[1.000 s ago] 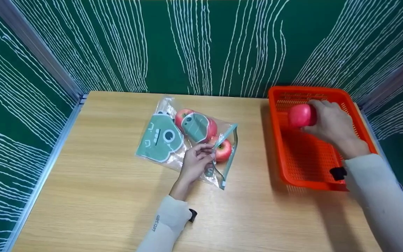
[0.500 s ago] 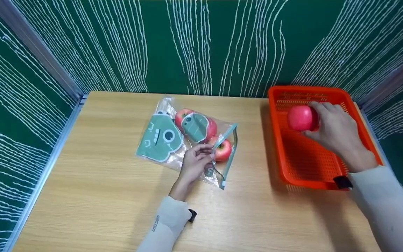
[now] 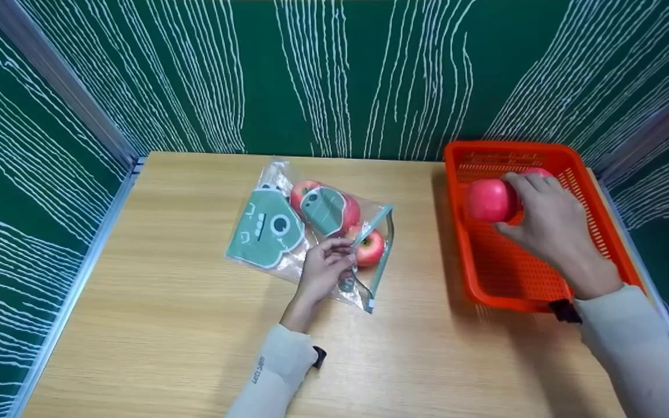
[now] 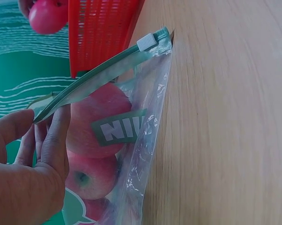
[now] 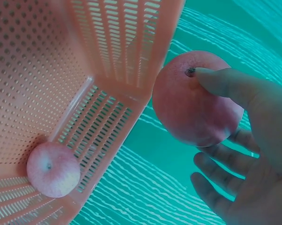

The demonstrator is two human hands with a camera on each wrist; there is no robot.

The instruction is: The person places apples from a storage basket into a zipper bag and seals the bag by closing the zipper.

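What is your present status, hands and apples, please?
Left hand pinches bag of apples, mouth open. Right hand grips apple above red basket; another apple inside. Basket rim lies between held apple and bag.

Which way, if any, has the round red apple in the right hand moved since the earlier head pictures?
Yes: in the head view, the held apple has moved leftward, nearer the left rim of the orange-red plastic basket.

A flat, light-brown wood-grain desk (image 3: 154, 313) meets a dark green back wall (image 3: 265, 87) covered in wavy white lines. Grey metal posts (image 3: 59, 75) stand at its corners; a silvery metal strip (image 3: 74, 290) runs along the desk's left edge.
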